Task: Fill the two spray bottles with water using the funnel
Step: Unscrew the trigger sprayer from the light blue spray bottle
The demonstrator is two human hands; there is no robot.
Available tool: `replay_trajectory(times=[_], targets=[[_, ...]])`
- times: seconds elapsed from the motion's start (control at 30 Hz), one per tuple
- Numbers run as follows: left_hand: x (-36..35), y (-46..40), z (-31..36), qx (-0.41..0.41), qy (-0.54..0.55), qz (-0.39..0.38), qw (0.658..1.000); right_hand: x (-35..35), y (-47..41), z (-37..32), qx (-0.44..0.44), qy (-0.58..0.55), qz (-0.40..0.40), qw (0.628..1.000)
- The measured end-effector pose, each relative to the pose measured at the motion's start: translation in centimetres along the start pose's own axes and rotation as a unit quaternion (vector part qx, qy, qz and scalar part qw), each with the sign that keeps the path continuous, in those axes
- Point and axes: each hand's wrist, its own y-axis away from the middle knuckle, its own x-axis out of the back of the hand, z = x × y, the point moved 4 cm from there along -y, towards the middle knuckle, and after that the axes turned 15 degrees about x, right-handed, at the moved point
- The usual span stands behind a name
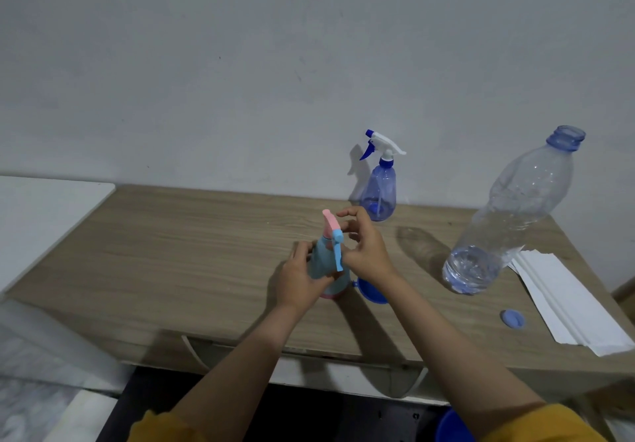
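Observation:
A small light-blue spray bottle [321, 263] with a pink nozzle and base stands mid-table. My left hand [297, 275] wraps its body from the left. My right hand [364, 245] sits at its blue trigger head, fingers curled around the top. A blue funnel [372, 292] lies on the table just behind my right wrist, partly hidden. A clear blue spray bottle [379, 189] with a white and blue trigger head stands at the back by the wall. A large clear water bottle [508, 221], uncapped, stands at the right with water in its lower part.
The wooden table [171, 252] backs onto a grey wall. A blue bottle cap [512, 318] lies near the front right. A stack of white paper [567, 300] rests at the right edge. A white surface [44, 215] adjoins the table's left.

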Motion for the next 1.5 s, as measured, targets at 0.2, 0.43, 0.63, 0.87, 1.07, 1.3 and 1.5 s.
replay_trajectory(times=[0.2, 0.43, 0.63, 0.87, 1.07, 1.3, 1.5], targets=[[-0.1, 0.0, -0.1, -0.008, 0.011, -0.008, 1.000, 0.2, -0.3, -1.1, 0.016, -0.031, -0.037, 0.999], [-0.3, -0.4, -0.9, 0.006, -0.004, 0.005, 1.000, 1.6, -3.6, -4.8, 0.069, -0.062, 0.017, 0.996], [-0.3, -0.3, -1.1, -0.005, 0.006, 0.005, 1.000, 7.1, -7.0, -10.2, 0.132, -0.041, 0.144, 0.980], [-0.6, -0.7, -1.3, -0.004, 0.012, 0.009, 1.000, 12.4, -6.2, -10.0, 0.055, 0.178, 0.102, 0.977], [-0.6, -0.9, -1.6, 0.000, -0.012, 0.007, 1.000, 13.6, -2.0, -0.2, -0.103, 0.318, 0.026, 0.942], [-0.7, -1.0, -1.8, -0.010, -0.020, 0.014, 1.000, 12.2, 1.1, 7.8, -0.201, 0.304, -0.027, 0.931], [-0.7, -1.0, -1.9, -0.004, -0.020, 0.006, 1.000, 10.8, 2.4, 10.6, -0.229, 0.344, -0.071, 0.908]])
